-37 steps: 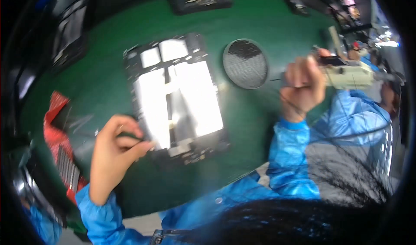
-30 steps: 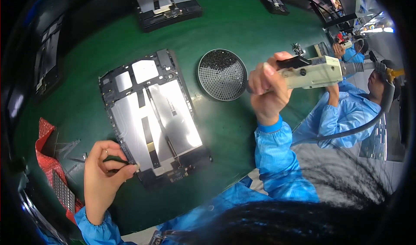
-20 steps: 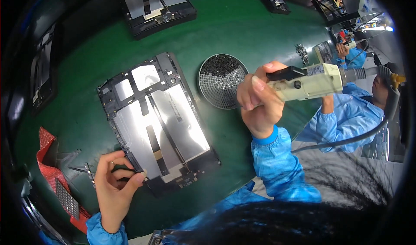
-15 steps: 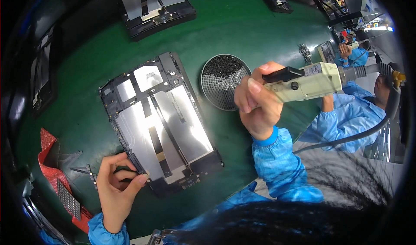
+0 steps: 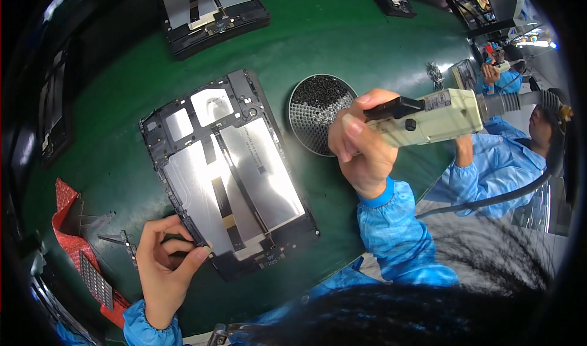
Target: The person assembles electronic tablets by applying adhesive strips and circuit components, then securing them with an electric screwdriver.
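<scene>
An opened tablet (image 5: 189, 171), with silver metal plates inside a black frame, lies slanted on the green table. My left hand (image 5: 165, 260) pinches its lower left edge between thumb and fingers. Gripped in my right hand (image 5: 367, 147) is a cream electric screwdriver (image 5: 434, 122) with a black lever; its tip is hidden behind the hand. That hand hovers at the right side of a round dimpled dish (image 5: 304, 126) and covers part of its rim. Small black screws (image 5: 321, 92) are heaped in the dish's far part.
Stacked opened tablets (image 5: 214, 31) stand at the far side, with others (image 5: 58, 110) at the left. Red wrap (image 5: 67, 220) and a grey perforated strip (image 5: 96, 279) lie near my left hand. A thick cable (image 5: 513, 193) curves from the screwdriver past a co-worker's blue sleeve (image 5: 483, 168).
The view has shifted a little, and the tablet and dish appear slightly farther right. Both hands keep their grips; the right hand with the screwdriver has barely moved.
</scene>
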{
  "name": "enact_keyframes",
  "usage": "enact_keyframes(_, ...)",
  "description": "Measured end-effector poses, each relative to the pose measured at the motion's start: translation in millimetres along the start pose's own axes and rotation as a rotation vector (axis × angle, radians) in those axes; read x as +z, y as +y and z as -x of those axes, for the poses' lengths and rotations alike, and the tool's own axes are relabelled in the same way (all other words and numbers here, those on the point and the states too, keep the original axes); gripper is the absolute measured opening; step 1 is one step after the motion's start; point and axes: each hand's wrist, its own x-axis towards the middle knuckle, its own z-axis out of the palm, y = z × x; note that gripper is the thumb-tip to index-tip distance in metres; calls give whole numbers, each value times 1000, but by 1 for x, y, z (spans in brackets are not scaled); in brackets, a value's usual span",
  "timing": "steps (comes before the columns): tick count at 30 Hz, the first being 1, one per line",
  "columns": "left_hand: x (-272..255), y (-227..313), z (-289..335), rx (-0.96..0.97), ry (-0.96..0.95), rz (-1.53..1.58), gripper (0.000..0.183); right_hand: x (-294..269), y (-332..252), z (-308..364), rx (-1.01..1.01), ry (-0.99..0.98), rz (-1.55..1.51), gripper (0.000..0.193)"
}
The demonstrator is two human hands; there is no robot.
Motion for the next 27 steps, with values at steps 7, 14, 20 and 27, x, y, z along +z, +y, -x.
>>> enact_keyframes(7,-11,-15,10,30,34,38,53,9,18,5,-25,27,75,23)
enact_keyframes(14,-21,-7,0,39,-131,13,54,40,-18,8,-90,5,-94,22)
enact_keyframes(20,-27,-23,3,144,-145,-4,53,134,-12,53,111,-219,-284,19)
enact_keyframes(27,-27,-28,4,177,-126,76,54,154,5,75,109,-284,177,32)
